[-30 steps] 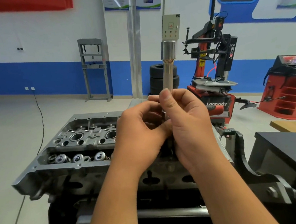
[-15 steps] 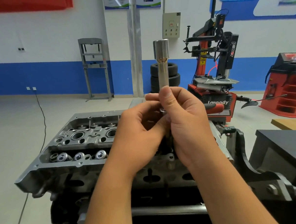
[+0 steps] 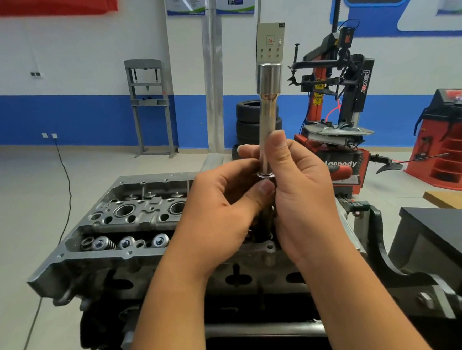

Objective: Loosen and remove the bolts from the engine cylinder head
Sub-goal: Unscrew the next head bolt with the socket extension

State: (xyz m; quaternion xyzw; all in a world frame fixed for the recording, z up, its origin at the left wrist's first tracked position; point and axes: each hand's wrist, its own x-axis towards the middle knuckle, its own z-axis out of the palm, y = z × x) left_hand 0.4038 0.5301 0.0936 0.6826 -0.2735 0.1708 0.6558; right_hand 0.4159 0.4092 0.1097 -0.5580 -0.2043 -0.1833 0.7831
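The grey engine cylinder head (image 3: 134,217) lies on a stand in front of me, valve springs showing along its near row. Above its right half I hold a long chrome socket (image 3: 268,112) upright. My right hand (image 3: 299,197) grips the socket's lower shaft with thumb on top. My left hand (image 3: 222,219) pinches a dark bolt (image 3: 267,216) that hangs from the socket's lower mouth, where a metal ring (image 3: 265,175) shows. Both hands hide most of the bolt.
A red-handled tool (image 3: 339,171) lies behind my right hand. The black engine stand bracket (image 3: 389,259) and a black table (image 3: 447,228) are at the right. A tyre changer (image 3: 336,99), stacked tyres (image 3: 248,119) and a grey press frame (image 3: 150,106) stand by the far wall.
The socket swayed left, then back to the right. Its lower mouth with the ring now shows between my thumbs; my left thumb sits lower, on the bolt.
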